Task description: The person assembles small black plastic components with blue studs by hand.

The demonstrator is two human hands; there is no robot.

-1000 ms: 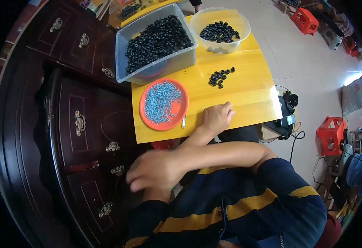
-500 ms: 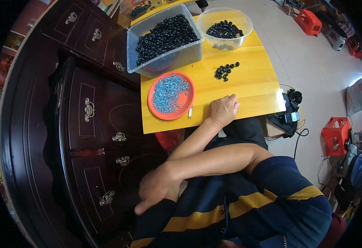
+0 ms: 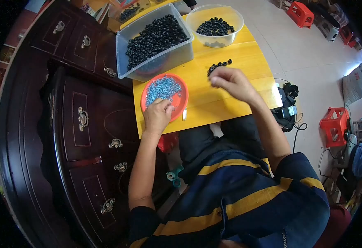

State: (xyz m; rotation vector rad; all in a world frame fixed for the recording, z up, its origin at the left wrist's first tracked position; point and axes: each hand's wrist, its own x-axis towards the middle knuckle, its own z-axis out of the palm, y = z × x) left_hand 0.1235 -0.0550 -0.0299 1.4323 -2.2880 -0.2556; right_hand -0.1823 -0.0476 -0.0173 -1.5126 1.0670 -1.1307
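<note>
My left hand (image 3: 157, 116) rests at the near edge of a round orange-red plate (image 3: 181, 108), its fingers curled together over small silvery-blue metal pieces (image 3: 161, 87) that look like screws. What those fingers hold, if anything, is hidden. Over the yellow table (image 3: 214, 99), my right hand (image 3: 235, 84) is bent with thumb and fingers drawn together. It is just beside a small group of black hollow round parts (image 3: 219, 64), covering some of them. Whether anything is in its fingertips cannot be made out.
A clear rectangular bin (image 3: 170, 53) full of black parts stands behind the plate, with a round translucent tub (image 3: 218, 40) to its right. A small pale strip (image 3: 184, 114) lies beside the plate. Dark wooden drawers (image 3: 84, 124) close off the left; red stools (image 3: 333, 126) stand rightward.
My arms were crossed, with the right hand down at my left sleeve. Now they are uncrossed: the left hand has moved to the plate, the right to the loose black parts.
</note>
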